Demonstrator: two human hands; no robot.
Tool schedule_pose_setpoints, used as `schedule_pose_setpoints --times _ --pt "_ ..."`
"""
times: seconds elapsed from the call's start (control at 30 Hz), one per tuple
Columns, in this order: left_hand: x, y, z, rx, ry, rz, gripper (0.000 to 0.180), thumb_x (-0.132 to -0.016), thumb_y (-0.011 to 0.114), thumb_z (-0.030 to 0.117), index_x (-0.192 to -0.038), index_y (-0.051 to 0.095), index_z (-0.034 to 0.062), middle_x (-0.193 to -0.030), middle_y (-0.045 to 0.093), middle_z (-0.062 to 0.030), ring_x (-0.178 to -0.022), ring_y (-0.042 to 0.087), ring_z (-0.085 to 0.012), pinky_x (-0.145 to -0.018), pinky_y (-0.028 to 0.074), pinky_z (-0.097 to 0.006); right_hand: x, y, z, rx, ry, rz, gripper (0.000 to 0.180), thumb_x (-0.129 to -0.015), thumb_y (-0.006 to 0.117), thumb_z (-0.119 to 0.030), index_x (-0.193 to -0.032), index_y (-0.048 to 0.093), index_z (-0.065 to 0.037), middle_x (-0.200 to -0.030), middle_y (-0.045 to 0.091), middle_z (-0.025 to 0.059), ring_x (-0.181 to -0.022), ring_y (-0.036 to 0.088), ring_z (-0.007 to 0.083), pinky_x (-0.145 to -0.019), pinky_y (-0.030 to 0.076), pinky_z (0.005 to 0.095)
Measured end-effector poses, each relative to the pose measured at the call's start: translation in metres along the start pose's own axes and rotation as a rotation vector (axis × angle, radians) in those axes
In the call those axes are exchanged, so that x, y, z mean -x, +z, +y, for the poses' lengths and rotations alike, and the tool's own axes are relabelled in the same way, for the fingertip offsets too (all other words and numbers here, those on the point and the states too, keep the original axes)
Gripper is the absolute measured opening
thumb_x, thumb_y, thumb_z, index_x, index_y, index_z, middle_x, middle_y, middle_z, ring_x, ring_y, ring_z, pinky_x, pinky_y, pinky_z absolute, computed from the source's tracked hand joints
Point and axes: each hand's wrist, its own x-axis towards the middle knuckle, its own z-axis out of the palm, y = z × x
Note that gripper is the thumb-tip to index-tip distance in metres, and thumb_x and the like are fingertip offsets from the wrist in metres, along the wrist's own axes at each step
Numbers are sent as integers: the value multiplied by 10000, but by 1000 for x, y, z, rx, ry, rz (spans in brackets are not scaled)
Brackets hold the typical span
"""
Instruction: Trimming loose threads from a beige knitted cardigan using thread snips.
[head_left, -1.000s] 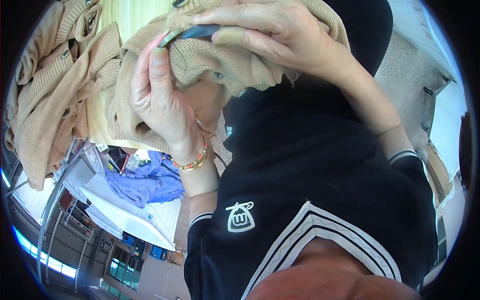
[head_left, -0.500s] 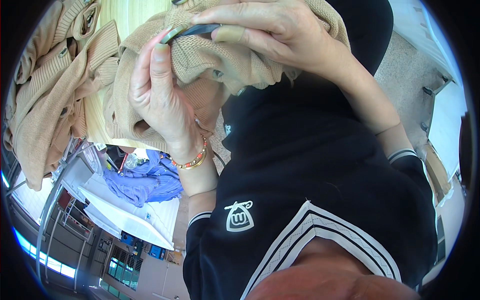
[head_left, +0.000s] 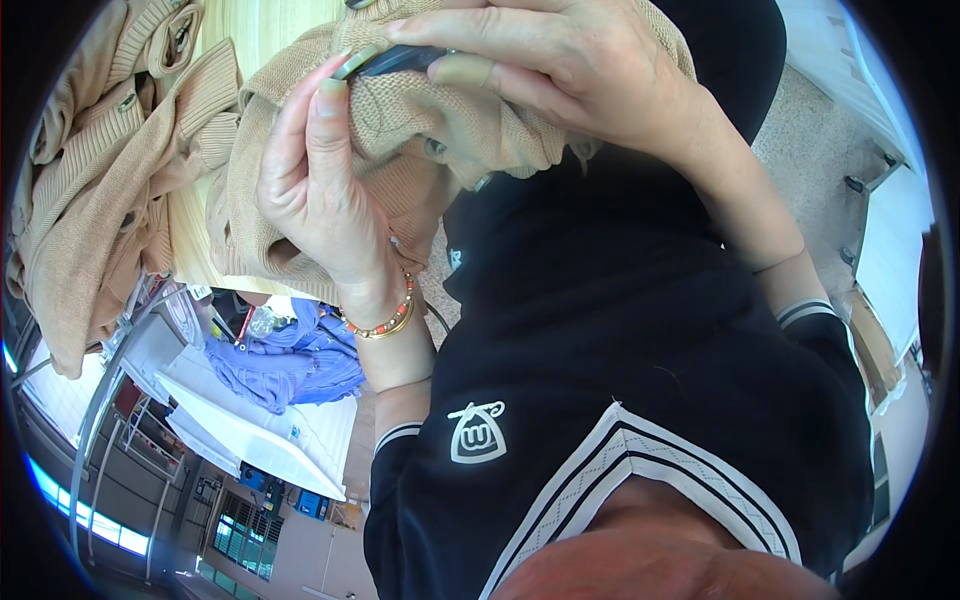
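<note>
A tan knitted cardigan (head_left: 385, 180) lies bunched up at the top middle, with buttons on it. The fingertips of my left hand (head_left: 325, 185) pinch a round, shiny button (head_left: 356, 63), seen nearly edge-on, at the knit. From the right, my right hand (head_left: 560, 65) is closed around a small dark tool (head_left: 405, 60) with a smooth, narrow body. Its tip reaches the button's edge; my fingers cover the rest, so its exact kind does not show. A tan wrap covers my right thumb tip.
More tan knitwear (head_left: 110, 200) is heaped at the left on a pale wooden tabletop (head_left: 190, 235). Below the table edge, blue clothing (head_left: 290, 360) rests on a white surface (head_left: 255, 435). A wheeled white cart or board (head_left: 890, 240) stands at the right.
The dark tool has turned a little and shows more of its broad side beside the button. My left fingertips and the button have shifted slightly right and up.
</note>
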Motion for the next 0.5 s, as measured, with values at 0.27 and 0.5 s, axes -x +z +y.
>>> schedule_pose_setpoints --times 0.27,0.5 --pt "-1 1 0 -11 -9 -18 191 -994 645 41 -1125 714 -80 -1037 736 -122 -924 690 -126 -852 565 -230 -5 -11 -4 228 -111 -79 414 -845 698 -118 -1251 664 -50 -945 589 68 -825 642 194 -542 518 303" --pt "-1 4 2 -21 -11 -10 187 -992 646 32 -1129 716 -74 -1034 735 -123 -921 687 -119 -850 565 -221 -8 -21 -12 -39 84 -114 413 -853 675 -117 -1258 643 -45 -979 589 64 -848 648 201 -564 544 301"
